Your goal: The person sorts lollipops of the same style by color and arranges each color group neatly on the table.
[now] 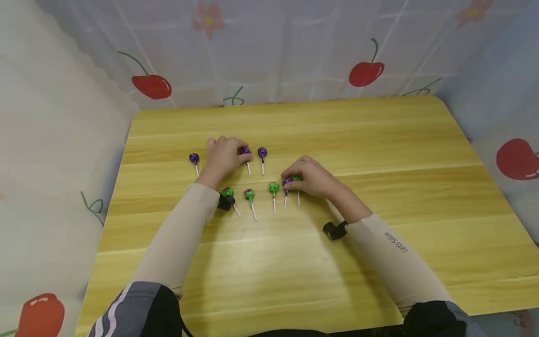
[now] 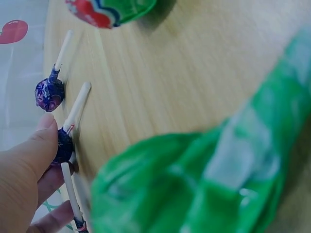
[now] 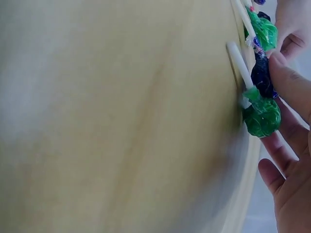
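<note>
Legibly, "LetsSlim" on the right sleeve (image 1: 396, 262), purple lollipops (image 3: 262, 77) in the pinch of left hand (image 1: 225, 156) and right hand (image 1: 313, 178).

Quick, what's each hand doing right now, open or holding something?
Left hand: closed, pinching the back row's middle purple-wrapped lollipop.
Right hand: closed, pinching the front row's purple-wrapped lollipop.

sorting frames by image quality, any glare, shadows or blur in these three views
Head: mostly clear, with a pale sheen on the near middle of the table and a soft shadow beside the right sleeve; left wrist: the large green lollipop close to the lens is badly out of focus, the upper purple lollipop crisper; right wrist: the wood grain is smeared, the lower green lollipop clearer.
</note>
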A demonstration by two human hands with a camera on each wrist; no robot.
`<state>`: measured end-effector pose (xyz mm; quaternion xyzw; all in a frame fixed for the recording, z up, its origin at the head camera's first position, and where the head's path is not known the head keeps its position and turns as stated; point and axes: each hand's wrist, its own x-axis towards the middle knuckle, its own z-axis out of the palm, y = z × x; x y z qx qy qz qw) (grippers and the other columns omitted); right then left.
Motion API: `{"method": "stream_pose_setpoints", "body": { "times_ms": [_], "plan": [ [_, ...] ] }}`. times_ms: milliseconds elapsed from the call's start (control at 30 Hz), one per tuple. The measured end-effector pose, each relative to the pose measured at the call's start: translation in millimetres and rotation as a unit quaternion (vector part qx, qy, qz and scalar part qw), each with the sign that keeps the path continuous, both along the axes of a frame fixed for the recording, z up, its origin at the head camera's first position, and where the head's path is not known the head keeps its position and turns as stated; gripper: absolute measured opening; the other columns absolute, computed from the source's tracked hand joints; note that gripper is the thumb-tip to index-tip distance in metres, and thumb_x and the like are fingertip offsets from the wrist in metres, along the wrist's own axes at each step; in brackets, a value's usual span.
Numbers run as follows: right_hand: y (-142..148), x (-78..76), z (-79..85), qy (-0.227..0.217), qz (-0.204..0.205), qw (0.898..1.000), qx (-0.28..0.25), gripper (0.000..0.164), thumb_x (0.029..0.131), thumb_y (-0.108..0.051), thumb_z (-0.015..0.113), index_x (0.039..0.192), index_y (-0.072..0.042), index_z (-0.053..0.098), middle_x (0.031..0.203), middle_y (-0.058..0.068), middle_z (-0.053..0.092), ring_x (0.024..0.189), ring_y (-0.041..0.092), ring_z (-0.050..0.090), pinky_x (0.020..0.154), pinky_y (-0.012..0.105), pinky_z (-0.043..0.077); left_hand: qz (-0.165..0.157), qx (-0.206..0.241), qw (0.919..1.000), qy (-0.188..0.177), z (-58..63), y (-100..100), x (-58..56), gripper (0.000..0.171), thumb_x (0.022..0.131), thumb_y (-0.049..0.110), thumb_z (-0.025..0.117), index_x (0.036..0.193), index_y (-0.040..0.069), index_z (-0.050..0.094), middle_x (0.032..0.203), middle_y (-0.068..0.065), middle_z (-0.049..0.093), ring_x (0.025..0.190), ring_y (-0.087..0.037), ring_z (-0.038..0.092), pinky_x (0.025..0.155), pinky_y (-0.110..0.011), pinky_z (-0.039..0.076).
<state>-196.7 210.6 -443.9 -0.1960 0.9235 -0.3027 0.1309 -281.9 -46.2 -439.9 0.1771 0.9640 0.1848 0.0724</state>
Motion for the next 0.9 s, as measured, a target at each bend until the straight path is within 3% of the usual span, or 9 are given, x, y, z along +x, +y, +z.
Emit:
{"method": "stream_pose_setpoints", "body": {
  "times_ms": [233,333,467,633,900],
  "plan": [
    [6,-10.3,6.6,-0.027,-0.028,0.997,-0.073,0.032,0.089,-0.023,0.075,0.117,-0.008,0.073,0.115,0.003,0.073,0.118,0.025,0.059,0.108,0.048,0.041,0.008,0.017,0.9998,-0.002,-3.6,0,-0.1,0.044,0.090,0.047,0.069,0.124,0.019,0.070,0.124,0.001,0.070,0.099,-0.024,0.053,0.091,-0.045,0.023],
    [9,-17.6,13.8,-0.037,-0.057,0.994,-0.088,0.035,0.089,-0.024,0.075,0.120,-0.008,0.072,0.116,0.003,0.072,0.125,0.026,0.056,0.111,0.051,0.037,0.015,0.023,0.9996,-0.003,-2.6,0,0.8,0.043,0.090,0.045,0.070,0.123,0.019,0.070,0.123,0.000,0.071,0.096,-0.024,0.052,0.089,-0.045,0.023],
    [16,-30.1,21.5,-0.042,-0.088,0.991,-0.091,0.038,0.090,-0.026,0.074,0.123,-0.008,0.070,0.120,0.005,0.070,0.132,0.027,0.050,0.115,0.053,0.031,0.022,0.021,0.9995,-0.007,-1.2,0,1.6,0.043,0.090,0.045,0.070,0.124,0.019,0.070,0.123,0.000,0.071,0.094,-0.024,0.051,0.089,-0.044,0.022],
    [24,-47.1,23.2,-0.037,-0.115,0.989,-0.082,0.038,0.091,-0.026,0.074,0.124,-0.008,0.069,0.123,0.008,0.069,0.131,0.027,0.052,0.114,0.053,0.033,0.023,0.016,0.9996,-0.006,-2.2,-1,1.5,0.043,0.090,0.047,0.069,0.124,0.020,0.070,0.123,0.001,0.070,0.094,-0.023,0.051,0.088,-0.044,0.023],
    [28,-65.2,13.3,-0.055,-0.146,0.985,-0.077,0.037,0.092,-0.026,0.072,0.124,-0.007,0.069,0.126,0.009,0.068,0.130,0.026,0.052,0.113,0.047,0.036,0.024,0.011,0.9996,-0.004,-5.2,-1,-0.7,0.043,0.090,0.047,0.069,0.124,0.022,0.070,0.125,0.001,0.070,0.097,-0.024,0.053,0.087,-0.043,0.023]
  ]
}}
